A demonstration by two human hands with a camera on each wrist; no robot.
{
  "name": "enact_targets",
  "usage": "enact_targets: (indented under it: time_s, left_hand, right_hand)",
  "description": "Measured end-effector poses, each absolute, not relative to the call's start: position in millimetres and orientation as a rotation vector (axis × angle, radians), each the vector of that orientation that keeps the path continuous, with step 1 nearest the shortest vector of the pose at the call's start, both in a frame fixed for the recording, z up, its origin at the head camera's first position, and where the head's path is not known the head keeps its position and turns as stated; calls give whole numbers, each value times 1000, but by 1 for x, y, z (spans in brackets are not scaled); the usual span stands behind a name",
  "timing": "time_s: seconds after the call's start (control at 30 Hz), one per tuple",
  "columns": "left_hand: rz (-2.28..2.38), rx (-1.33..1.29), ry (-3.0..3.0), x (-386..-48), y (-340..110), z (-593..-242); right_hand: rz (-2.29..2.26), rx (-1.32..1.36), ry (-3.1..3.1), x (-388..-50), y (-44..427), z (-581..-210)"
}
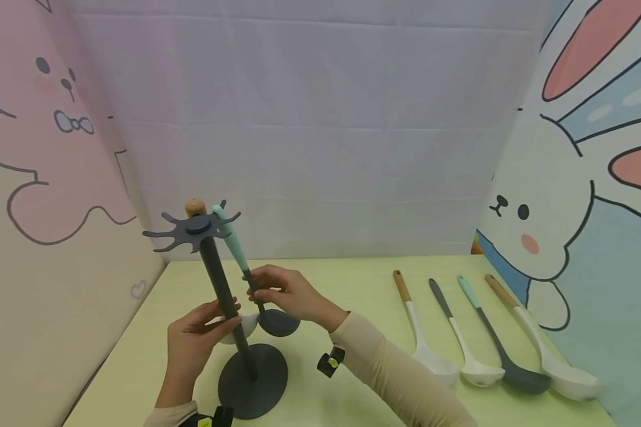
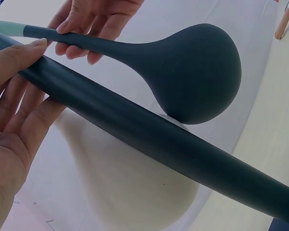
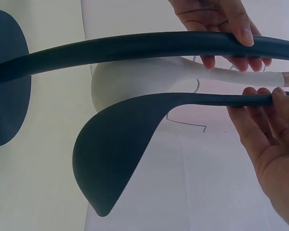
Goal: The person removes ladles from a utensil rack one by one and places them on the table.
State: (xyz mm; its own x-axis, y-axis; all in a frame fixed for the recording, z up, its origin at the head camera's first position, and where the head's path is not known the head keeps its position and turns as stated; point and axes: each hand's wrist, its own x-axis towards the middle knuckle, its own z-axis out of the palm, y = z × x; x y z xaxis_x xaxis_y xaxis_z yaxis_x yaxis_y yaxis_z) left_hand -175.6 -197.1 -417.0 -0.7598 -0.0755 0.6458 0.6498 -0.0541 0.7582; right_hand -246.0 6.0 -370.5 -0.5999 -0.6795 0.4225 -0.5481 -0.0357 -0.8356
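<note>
A dark utensil stand [image 1: 217, 276] with a round base and a ring of hooks on top leans slightly in the head view. My left hand [image 1: 192, 335] grips its pole, thumb on the near side and fingers behind. With thumb and fingers, my right hand [image 1: 294, 295] pinches the dark neck of a ladle [image 1: 279, 323]. That ladle's mint handle [image 1: 234, 246] reaches up beside the hooks; whether it is caught on one I cannot tell. Behind the pole hangs a white ladle [image 3: 127, 82] with a wooden handle [image 1: 194, 206], its bowl partly hidden in the head view.
Several utensils lie in a row on the right of the pale table [image 1: 352, 284]: a wooden-handled white one [image 1: 424, 350], a small grey-handled ladle [image 1: 478, 372], a mint-handled dark ladle [image 1: 523, 378] and a large white ladle [image 1: 571, 379]. Cloth walls [image 1: 320, 148] surround the table.
</note>
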Motion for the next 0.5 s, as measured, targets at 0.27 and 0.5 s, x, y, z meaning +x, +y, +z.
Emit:
enact_targets:
  time_s: [0.27, 0.5]
  left_hand:
    - [-1869, -545, -1738, -174, -196, -417]
    - [-1835, -517, -1779, -176, -196, -417]
  right_hand:
    - [-1719, -1342, 2101, -246, 9, -369]
    - [-1751, -1351, 2093, -247, 10, -366]
